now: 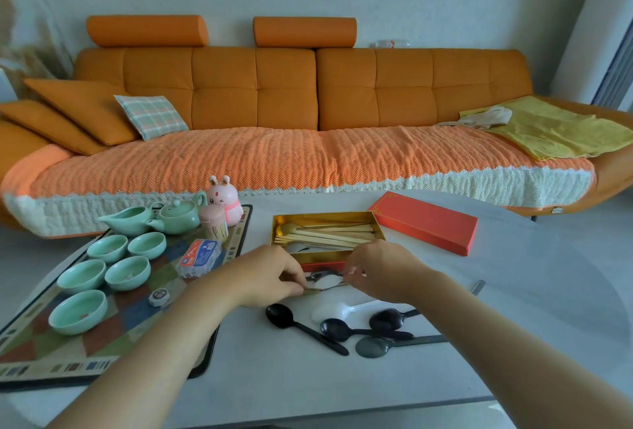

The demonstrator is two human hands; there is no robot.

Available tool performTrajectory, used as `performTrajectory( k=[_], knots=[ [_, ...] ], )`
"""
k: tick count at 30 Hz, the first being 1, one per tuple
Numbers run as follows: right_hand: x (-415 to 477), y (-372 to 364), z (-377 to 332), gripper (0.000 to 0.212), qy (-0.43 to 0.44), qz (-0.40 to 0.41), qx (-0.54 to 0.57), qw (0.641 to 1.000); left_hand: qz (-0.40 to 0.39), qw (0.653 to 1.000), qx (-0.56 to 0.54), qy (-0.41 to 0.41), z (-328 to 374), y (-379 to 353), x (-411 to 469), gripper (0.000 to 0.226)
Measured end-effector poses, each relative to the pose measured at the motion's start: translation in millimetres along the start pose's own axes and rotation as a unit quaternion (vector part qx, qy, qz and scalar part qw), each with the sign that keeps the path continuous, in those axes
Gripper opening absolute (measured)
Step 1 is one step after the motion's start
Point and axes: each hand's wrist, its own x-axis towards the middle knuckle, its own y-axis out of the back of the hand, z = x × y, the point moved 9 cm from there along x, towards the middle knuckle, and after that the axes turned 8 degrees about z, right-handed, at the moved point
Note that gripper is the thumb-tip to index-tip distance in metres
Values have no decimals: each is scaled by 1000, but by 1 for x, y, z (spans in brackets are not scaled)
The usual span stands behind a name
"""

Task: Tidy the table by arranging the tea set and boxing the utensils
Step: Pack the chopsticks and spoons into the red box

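Just in front of the gold-lined box [376, 223], a small bundle of spoons [325, 282], metal and white, sits between your hands. Your left hand [270, 278] pinches one end and your right hand [380, 271] the other, each grip narrow around them. The box holds wooden chopsticks [330, 236] and a gold spoon [286, 228]. Its red lid [424, 223] lies to the right on the counter [513, 291]. Black spoons [284, 315] lie loose nearer you. On the tray [130, 322] at left sit five celadon cups [82, 274], a teapot [178, 218] and a pitcher [128, 219]. The writing on the packet [200, 257] is unreadable.
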Motion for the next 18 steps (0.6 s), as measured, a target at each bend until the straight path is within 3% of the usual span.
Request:
performTrajectory(
  k=[5, 9, 13, 18],
  knots=[
    [0, 8, -12, 23, 33, 23, -18, 999, 89, 993, -68, 24, -9, 13, 1, 8],
    [3, 8, -17, 23, 41, 27, -31, 998, 102, 977, -179, 45, -21, 15, 3, 9],
    [5, 16, -22, 24, 45, 59, -18, 997, 131, 942, -298, 78, -31, 23, 5, 6],
    [24, 30, -15, 27, 7, 96, 114, 989, 226, 869, -417, 144, -53, 40, 14, 10]
  ],
)
